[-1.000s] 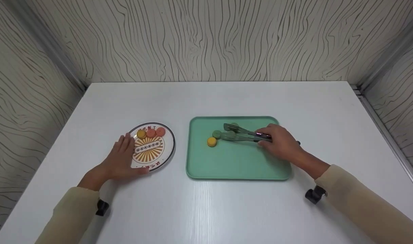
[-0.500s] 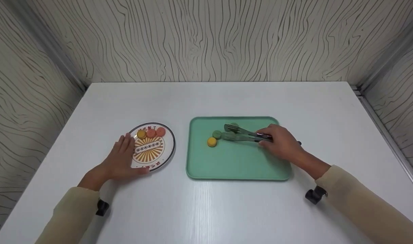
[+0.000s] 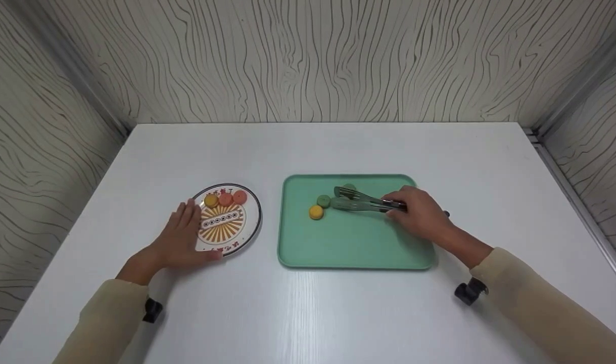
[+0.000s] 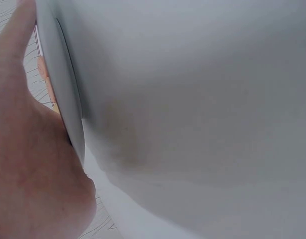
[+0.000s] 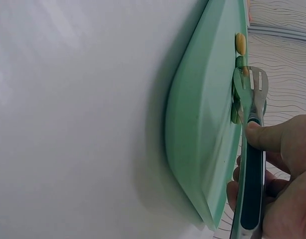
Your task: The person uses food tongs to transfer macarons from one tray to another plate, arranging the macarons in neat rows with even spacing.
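Note:
My left hand rests along the left rim of a round patterned plate, fingers straight and thumb at its front edge. On the plate's far side sit a yellow macaron and two pink macarons. With my right hand I grip metal serving tongs by their dark handles, slotted tips spread apart over the green tray. Beside the tips lie a green macaron and a yellow macaron. Another green macaron shows behind the tongs, partly hidden.
The tray and plate stand apart on a white table. Wood-grain panels rise behind the table and at both sides.

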Demonstrator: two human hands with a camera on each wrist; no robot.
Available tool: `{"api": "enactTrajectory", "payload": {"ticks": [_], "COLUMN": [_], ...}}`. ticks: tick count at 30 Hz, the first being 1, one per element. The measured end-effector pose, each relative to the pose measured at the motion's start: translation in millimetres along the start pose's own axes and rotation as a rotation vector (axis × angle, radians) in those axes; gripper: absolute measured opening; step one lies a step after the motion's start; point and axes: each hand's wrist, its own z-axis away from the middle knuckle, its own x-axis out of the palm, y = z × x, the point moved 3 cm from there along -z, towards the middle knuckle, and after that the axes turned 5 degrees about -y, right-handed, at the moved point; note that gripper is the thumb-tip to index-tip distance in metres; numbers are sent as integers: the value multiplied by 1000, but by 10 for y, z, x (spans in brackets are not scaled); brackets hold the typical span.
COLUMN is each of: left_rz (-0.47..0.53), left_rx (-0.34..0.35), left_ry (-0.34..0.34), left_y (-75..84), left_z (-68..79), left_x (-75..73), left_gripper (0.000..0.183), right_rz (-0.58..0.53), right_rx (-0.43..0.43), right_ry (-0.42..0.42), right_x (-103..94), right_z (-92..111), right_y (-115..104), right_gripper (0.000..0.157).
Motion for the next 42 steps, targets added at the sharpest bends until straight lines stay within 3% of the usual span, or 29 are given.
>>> {"api": "enactTrajectory", "payload": {"ticks": [42], "left_rz": [-3], "left_rx": [14], "left_ry": [21], "left_y": [-8], "left_z": [-10], "left_x": [6], "left_gripper": [130], "right_rz": [15], "right_rx": [-26], "right_ry": [36], "right_x": [-8], "right_z": [-3], "right_y": [6], "right_gripper": [26]}}
